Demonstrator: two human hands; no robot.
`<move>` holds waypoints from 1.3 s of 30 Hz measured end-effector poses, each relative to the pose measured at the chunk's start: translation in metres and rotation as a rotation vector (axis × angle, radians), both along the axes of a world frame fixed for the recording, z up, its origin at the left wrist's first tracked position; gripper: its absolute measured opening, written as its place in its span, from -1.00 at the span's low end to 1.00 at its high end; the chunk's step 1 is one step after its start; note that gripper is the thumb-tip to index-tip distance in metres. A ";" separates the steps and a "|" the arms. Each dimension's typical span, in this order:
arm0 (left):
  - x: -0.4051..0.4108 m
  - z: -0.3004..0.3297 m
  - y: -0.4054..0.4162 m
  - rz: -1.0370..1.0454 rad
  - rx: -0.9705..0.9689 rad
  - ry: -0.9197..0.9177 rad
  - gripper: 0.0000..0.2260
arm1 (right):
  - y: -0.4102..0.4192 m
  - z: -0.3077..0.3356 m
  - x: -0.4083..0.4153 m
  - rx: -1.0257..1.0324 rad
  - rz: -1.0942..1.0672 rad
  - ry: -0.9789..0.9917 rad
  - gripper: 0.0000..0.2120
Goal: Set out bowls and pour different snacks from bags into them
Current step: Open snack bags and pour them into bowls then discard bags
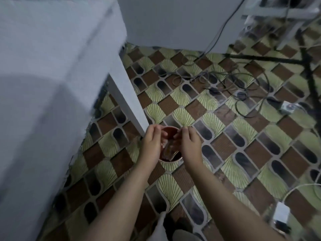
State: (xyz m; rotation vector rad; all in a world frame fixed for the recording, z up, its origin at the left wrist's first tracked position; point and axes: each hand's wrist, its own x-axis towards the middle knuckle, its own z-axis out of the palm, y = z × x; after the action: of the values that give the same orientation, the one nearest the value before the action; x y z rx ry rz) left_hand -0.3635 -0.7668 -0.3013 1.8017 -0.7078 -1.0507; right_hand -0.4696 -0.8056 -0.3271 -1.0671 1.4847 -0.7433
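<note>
A white table [43,84] fills the left side, its leg [128,101] reaching the patterned floor [243,153]. Beside that leg, the left hand [151,145] and right hand [190,145] flank a dark red bowl [171,133] held above the floor. Both hands' fingers curl at something clear and crinkled over the bowl, probably a bag [169,151]; blur hides the exact grasp. At right, tangled cables [243,80] sprawl.
</note>
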 end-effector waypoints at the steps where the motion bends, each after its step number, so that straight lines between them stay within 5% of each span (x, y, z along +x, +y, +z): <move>1: 0.000 0.031 0.005 -0.004 -0.045 -0.004 -0.79 | 0.007 0.043 0.002 -0.071 0.010 -0.020 -0.70; 8: 0.025 0.245 0.064 0.093 -0.342 -0.169 -0.80 | 0.051 0.255 0.034 -0.414 0.250 -0.261 -0.67; 16: 0.050 0.395 0.197 0.470 -0.568 -0.453 -0.78 | 0.138 0.410 0.090 -0.720 0.730 -0.519 -0.70; 31: 0.041 0.444 0.544 1.288 -0.532 -0.777 -0.78 | 0.467 0.463 0.175 -0.620 1.417 -0.815 -0.69; 39: 0.057 0.440 0.732 1.521 -0.546 -0.884 -0.77 | 0.648 0.470 0.210 -0.748 1.596 -0.846 -0.67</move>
State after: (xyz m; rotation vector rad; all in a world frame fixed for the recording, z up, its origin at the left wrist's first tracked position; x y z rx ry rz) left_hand -0.3062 -0.0346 0.1384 1.5785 0.0757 0.8899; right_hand -0.2596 -0.1578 0.1433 -1.7114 -0.5827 -0.3785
